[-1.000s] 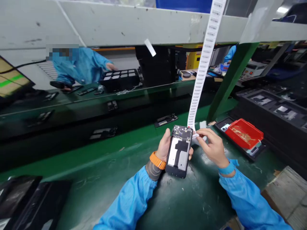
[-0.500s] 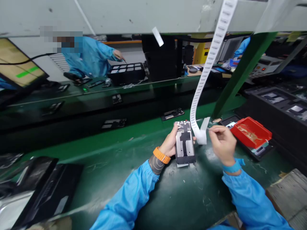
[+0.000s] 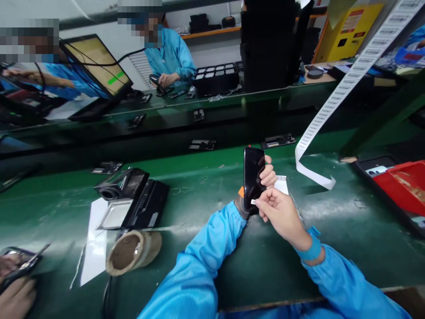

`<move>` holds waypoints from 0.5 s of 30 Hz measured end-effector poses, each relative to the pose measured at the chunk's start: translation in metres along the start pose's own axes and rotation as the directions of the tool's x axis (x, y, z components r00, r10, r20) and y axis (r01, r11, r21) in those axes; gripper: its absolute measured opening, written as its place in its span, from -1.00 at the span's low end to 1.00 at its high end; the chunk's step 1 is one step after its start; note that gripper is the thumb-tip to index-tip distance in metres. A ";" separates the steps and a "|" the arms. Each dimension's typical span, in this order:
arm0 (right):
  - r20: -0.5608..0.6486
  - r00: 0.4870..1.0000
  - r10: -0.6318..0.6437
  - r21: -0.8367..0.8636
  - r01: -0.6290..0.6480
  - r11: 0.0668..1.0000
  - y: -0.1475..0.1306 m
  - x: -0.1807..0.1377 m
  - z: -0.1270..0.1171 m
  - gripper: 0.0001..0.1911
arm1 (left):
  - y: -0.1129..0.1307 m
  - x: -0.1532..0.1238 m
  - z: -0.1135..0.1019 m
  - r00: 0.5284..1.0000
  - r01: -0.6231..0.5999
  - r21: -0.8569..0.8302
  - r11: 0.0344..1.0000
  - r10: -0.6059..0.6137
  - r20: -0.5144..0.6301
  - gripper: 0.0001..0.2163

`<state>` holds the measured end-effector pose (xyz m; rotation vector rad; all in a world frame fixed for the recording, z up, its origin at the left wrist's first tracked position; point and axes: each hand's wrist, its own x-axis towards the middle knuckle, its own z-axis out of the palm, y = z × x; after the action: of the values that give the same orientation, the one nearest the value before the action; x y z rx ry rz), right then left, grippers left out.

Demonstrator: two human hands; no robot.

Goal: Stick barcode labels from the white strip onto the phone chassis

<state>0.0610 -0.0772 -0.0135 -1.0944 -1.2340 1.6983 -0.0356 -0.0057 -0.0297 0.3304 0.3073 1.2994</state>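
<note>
Black phone upright in left hand; right hand pinches label.

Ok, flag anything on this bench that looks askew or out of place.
The long white label strip trails loose, its end curled on the green bench mat. The brown tape roll lies tipped on its side beside a skewed white paper sheet. The black phone in the left hand looks intact.
</note>
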 end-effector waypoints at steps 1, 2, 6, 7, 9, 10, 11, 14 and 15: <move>-0.003 1.000 -0.007 -0.018 0.007 1.000 0.000 0.000 0.000 -0.65 | 0.001 0.000 0.003 1.000 0.001 0.005 1.000 -0.001 0.002 -0.72; -0.001 1.000 -0.013 -0.036 0.013 0.999 0.000 0.001 -0.001 -0.66 | 0.002 -0.001 0.006 1.000 -0.004 0.005 1.000 0.004 -0.003 -0.72; 0.025 0.999 -0.037 -0.094 0.039 0.995 -0.001 0.002 -0.007 -0.68 | 0.005 0.001 0.011 1.000 0.000 -0.002 1.000 0.000 -0.013 -0.76; 0.031 0.998 -0.047 -0.111 0.050 0.993 0.000 0.002 -0.008 -0.69 | 0.005 0.001 0.011 1.000 0.008 -0.001 1.000 -0.008 -0.011 -0.76; 0.039 0.997 -0.073 -0.157 0.079 0.984 -0.001 0.002 -0.008 -0.72 | 0.004 0.003 0.010 1.000 0.028 0.007 1.000 -0.027 -0.012 -0.76; 0.040 0.995 -0.087 -0.194 0.093 0.977 -0.001 0.001 -0.008 -0.74 | 0.004 0.003 0.010 0.999 0.035 0.012 0.999 -0.035 -0.011 -0.75; 0.037 0.994 -0.104 -0.238 0.110 0.965 -0.002 0.000 -0.007 -0.76 | 0.003 0.004 0.009 0.999 0.038 0.015 0.999 -0.038 -0.010 -0.75; 0.032 0.985 -0.169 -0.390 0.168 0.905 -0.005 -0.002 -0.004 -0.78 | 0.001 0.004 0.007 0.998 0.060 0.042 0.997 -0.060 0.005 -0.72; 0.034 0.983 -0.183 -0.438 0.179 0.881 -0.005 -0.002 -0.005 -0.75 | 0.001 0.004 0.007 0.997 0.080 0.061 0.995 -0.081 0.007 -0.70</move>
<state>0.0668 -0.0763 -0.0091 -1.1962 -1.7132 1.3009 -0.0329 -0.0022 -0.0233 0.3721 0.3496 1.2105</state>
